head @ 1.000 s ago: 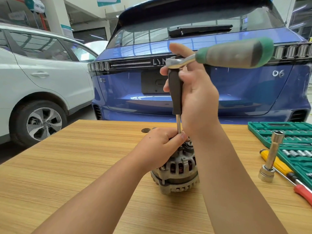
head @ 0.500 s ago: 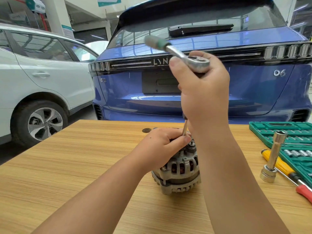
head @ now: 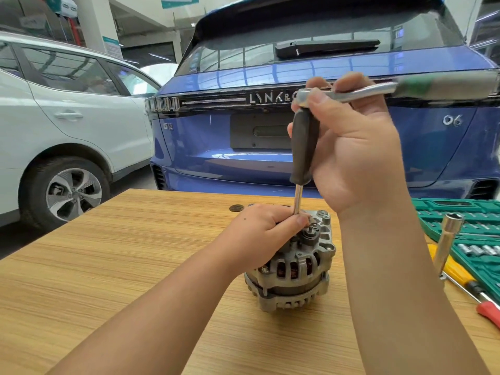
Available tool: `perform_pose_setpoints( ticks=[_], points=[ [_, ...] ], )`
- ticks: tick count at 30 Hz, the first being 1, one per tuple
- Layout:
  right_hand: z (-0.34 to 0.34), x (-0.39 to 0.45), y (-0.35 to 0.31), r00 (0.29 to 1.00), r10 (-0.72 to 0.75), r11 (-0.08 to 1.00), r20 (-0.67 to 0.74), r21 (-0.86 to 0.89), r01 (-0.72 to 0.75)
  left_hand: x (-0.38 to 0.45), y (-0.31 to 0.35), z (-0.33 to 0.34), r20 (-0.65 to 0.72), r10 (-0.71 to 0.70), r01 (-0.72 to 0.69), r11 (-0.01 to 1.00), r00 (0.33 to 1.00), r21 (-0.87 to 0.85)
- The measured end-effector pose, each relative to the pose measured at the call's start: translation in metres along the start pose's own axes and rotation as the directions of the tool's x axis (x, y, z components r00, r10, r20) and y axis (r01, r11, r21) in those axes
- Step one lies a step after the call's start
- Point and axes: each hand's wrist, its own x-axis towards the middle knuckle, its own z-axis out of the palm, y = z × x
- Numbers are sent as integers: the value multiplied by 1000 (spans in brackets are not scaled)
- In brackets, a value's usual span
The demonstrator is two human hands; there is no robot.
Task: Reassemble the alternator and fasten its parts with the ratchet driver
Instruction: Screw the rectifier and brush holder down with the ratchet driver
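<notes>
A blue car (head: pixel 311 136) and a white car (head: pixel 67 125) stand behind the wooden bench (head: pixel 135 266). A green tool box (head: pixel 476 239) lies at the right edge of the bench, with a tall metal tube (head: pixel 449 239) and a yellow screwdriver (head: pixel 460 274) beside it. The alternator (head: pixel 295 269) sits near the middle of the bench. The left hand (head: pixel 267 231) grips its top. The right hand (head: pixel 354 147) is wrapped round the ratchet driver (head: pixel 304 147), which stands straight up on the alternator
</notes>
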Motion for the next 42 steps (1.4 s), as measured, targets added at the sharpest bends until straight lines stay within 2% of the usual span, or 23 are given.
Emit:
perform_pose_setpoints(
  ticks=[1,3,4,5,8,11,15,20,21,23,25,27,30,33,35,37,39,42],
  points=[
    [2,-2,4,993,-118,974,-17,-199,113,0,0,0,-4,-2,2,1000,1000,-2],
    [3,-3,12,956,-285,801,74,-530,279,-1,1,0,-12,-6,6,1000,1000,-7],
    [4,-2,14,945,-296,742,137,-591,318,-1,1,0,-15,-7,7,1000,1000,-5],
    [5,-2,15,949,-272,731,162,-606,313,-1,1,0,-17,-8,8,1000,1000,-2],
    [10,0,13,985,-157,816,73,-552,170,-1,2,0,-20,-4,4,1000,1000,5],
    [6,-2,11,978,-187,834,92,-510,208,-1,2,-1,-23,-11,12,1000,1000,5],
    [2,-1,9,995,-100,901,-15,-426,84,0,2,0,-15,-11,11,1000,1000,6],
    [6,-1,9,962,-221,861,-158,-495,116,-1,1,-1,5,39,-39,999,999,-5],
    [5,0,7,961,-190,885,-200,-459,80,-1,1,-1,9,41,-41,999,999,-6],
    [-1,2,-1,978,8,965,-211,-254,-62,-1,1,-2,13,32,-32,999,999,2],
    [-6,5,-9,972,223,973,-73,-39,-227,-1,2,-2,6,25,-25,1000,1000,7],
    [-7,6,-12,958,286,955,24,77,-287,-2,3,-1,-5,23,-23,1000,1000,16],
    [-1,2,-3,970,241,968,42,58,-243,-2,4,-1,-3,14,-14,1000,1000,11],
    [4,-2,12,999,36,979,-19,-202,-39,-1,5,-1,-24,6,-6,1000,1000,25],
    [5,-4,16,989,-145,906,17,-400,139,-2,6,-1,-29,18,-18,999,999,31],
    [3,-3,19,964,-246,816,103,-515,263,-2,6,-1,-24,30,-30,999,999,14],
    [3,-2,19,963,-223,807,154,-524,271,-2,7,-1,-20,16,-16,1000,1000,11],
    [4,-1,17,986,-108,887,125,-436,153,-3,9,-2,-17,-12,12,1000,1000,15]
  ],
)
